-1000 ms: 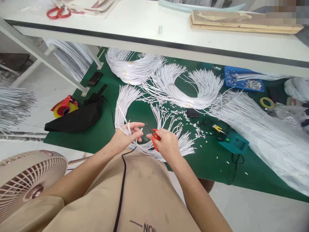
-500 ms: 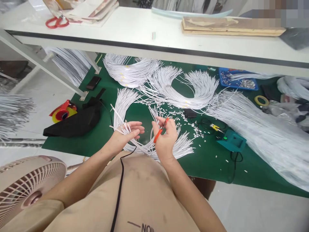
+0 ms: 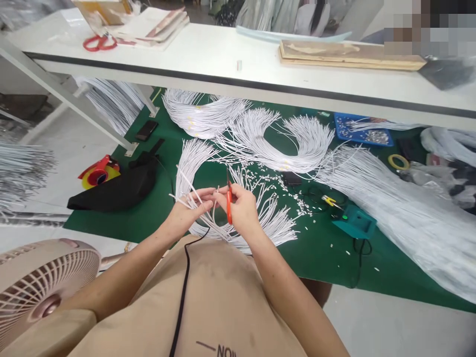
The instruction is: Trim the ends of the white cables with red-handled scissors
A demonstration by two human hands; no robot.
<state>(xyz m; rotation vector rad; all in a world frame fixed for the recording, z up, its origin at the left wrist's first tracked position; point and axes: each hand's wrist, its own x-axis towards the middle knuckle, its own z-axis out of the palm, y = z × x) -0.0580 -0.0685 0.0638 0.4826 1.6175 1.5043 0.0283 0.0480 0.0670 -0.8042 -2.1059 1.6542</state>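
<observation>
Several white wires [image 3: 188, 181] pass through my left hand [image 3: 188, 210], whose fingers are bent round them. My right hand [image 3: 240, 207] has orange-handled scissors [image 3: 229, 204] in its palm, their dark blades pointing away from me. The fingertips of both hands meet at a thin wire end, too small to make out clearly. Beneath the hands, a curved bundle of white wires [image 3: 280, 225] lies on the green mat [image 3: 312, 253]. Small white cut pieces [image 3: 269, 176] are scattered beyond my right hand.
More wire bundles [image 3: 208, 116] lie behind. A white shelf [image 3: 208, 59] crosses above the mat. To the right are a teal device [image 3: 356, 221] and a blue tray [image 3: 362, 136]; to the left, a black cloth [image 3: 119, 188], a tape dispenser [image 3: 98, 173] and a fan [image 3: 44, 292].
My right hand has moved left with the scissors and its fingertips now meet those of my left hand. The scissors have turned more upright. The view has shifted slightly.
</observation>
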